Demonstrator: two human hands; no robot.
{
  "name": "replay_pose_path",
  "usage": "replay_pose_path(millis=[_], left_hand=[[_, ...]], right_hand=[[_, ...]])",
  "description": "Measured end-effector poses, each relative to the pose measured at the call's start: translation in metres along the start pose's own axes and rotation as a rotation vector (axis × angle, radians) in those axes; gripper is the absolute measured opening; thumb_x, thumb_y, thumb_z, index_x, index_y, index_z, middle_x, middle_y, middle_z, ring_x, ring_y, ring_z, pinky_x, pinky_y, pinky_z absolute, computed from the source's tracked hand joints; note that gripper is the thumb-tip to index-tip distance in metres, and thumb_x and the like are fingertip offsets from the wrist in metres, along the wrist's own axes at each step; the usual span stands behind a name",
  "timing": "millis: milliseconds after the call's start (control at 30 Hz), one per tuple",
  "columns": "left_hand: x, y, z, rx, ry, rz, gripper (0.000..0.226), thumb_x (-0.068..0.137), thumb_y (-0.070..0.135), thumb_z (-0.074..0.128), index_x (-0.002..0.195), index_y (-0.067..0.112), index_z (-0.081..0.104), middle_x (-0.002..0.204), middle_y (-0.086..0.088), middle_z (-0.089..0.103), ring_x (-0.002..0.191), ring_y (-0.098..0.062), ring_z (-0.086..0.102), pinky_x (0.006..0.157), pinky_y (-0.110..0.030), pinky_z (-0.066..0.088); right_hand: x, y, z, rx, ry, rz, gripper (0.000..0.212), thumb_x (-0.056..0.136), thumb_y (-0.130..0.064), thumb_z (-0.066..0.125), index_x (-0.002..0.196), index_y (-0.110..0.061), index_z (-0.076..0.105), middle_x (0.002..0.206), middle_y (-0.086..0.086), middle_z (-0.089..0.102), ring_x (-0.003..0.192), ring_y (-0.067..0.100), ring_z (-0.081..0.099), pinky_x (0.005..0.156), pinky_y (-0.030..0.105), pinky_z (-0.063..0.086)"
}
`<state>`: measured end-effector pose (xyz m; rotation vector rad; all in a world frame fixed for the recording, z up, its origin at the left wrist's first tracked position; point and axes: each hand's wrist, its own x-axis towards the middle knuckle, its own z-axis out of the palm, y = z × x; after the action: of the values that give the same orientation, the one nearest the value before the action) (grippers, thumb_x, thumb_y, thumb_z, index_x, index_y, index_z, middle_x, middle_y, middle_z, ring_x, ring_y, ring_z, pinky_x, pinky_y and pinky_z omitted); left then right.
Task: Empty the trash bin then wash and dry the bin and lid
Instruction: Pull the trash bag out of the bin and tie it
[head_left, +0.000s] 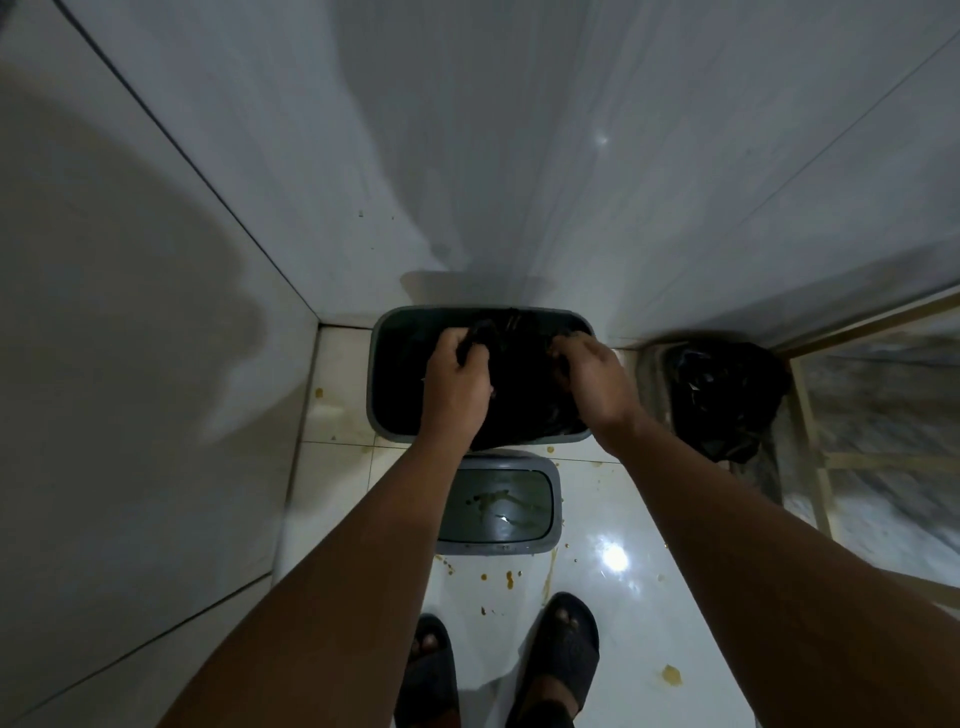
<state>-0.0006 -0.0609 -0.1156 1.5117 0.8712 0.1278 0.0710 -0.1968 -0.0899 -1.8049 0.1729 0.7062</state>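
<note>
While both arms reach forward from the bottom of the frame, the two hands meet over the trash bin, which stands on the floor in the centre of the frame, against the corner of the white tiled walls. This bin is grey, with a rounded rectangular mouth, and a black bag fills its inside. The left hand is above the left half of the mouth; its fingers are curled around a bunch of the black bag at the top. The right hand is above the right half, and its fingers also curl into the black plastic there, so both hands grip the same bag, a little apart from each other.

Just below the bin in the frame, nearer to the person, the lid lies flat on the floor. It is grey with a darker inner panel, and this panel shows wet brownish smears. The lid is between the two forearms and the hands do not touch it.

At the right of the bin, close to a wooden frame with a patterned panel, a second black bag sits on the floor. Brown spots and drops are scattered on the glossy white tiles around the lid. At the bottom centre two feet in dark slippers stand on the floor.
</note>
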Motion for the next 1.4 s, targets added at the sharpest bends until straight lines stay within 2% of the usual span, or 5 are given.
replay_pose_path(millis=[133, 333, 700, 1100, 1400], left_hand=[[-0.006, -0.011, 0.000, 0.068, 0.006, 0.083, 0.028, 0.103, 0.018, 0.056, 0.128, 0.023, 0.068, 0.100, 0.000, 0.073, 0.072, -0.005, 0.069, 0.071, -0.019, 0.056], [-0.015, -0.026, -0.004, 0.127, -0.033, 0.010, 0.033, 0.108, 0.024, 0.045, 0.131, 0.019, 0.067, 0.105, -0.002, 0.069, 0.096, -0.017, 0.066, 0.085, -0.026, 0.053], [-0.013, -0.029, -0.014, -0.023, 0.032, -0.054, 0.014, 0.102, 0.011, 0.059, 0.110, 0.013, 0.048, 0.088, 0.000, 0.075, 0.053, 0.001, 0.059, 0.056, -0.016, 0.049], [-0.022, -0.025, -0.010, -0.016, -0.026, -0.070, 0.015, 0.100, 0.019, 0.064, 0.106, 0.022, 0.078, 0.094, 0.011, 0.074, 0.088, 0.003, 0.068, 0.073, -0.007, 0.049], [-0.024, -0.012, -0.005, -0.257, -0.003, -0.307, 0.022, 0.097, 0.024, 0.060, 0.092, 0.020, 0.081, 0.093, -0.003, 0.079, 0.095, -0.021, 0.074, 0.078, -0.030, 0.055]], right_hand=[[-0.008, 0.014, 0.003, -0.077, -0.079, 0.077, 0.030, 0.096, -0.029, 0.049, 0.107, -0.011, 0.069, 0.103, 0.014, 0.073, 0.097, 0.028, 0.069, 0.088, 0.042, 0.055], [-0.023, 0.025, 0.008, -0.104, -0.066, 0.039, 0.028, 0.096, -0.015, 0.053, 0.075, -0.002, 0.066, 0.075, 0.013, 0.065, 0.074, 0.023, 0.062, 0.072, 0.034, 0.051], [-0.028, 0.036, 0.014, -0.287, -0.195, -0.067, 0.039, 0.101, -0.018, 0.046, 0.062, -0.016, 0.051, 0.056, -0.006, 0.050, 0.057, 0.013, 0.046, 0.062, 0.032, 0.038], [-0.029, 0.051, 0.017, -0.622, -0.020, -0.451, 0.039, 0.097, -0.035, 0.044, 0.099, -0.014, 0.076, 0.142, -0.007, 0.051, 0.126, 0.013, 0.048, 0.090, 0.032, 0.049], [-0.026, 0.046, 0.012, -0.413, -0.038, -0.350, 0.029, 0.108, -0.035, 0.041, 0.087, -0.024, 0.057, 0.071, -0.008, 0.061, 0.065, 0.012, 0.058, 0.061, 0.036, 0.048]])
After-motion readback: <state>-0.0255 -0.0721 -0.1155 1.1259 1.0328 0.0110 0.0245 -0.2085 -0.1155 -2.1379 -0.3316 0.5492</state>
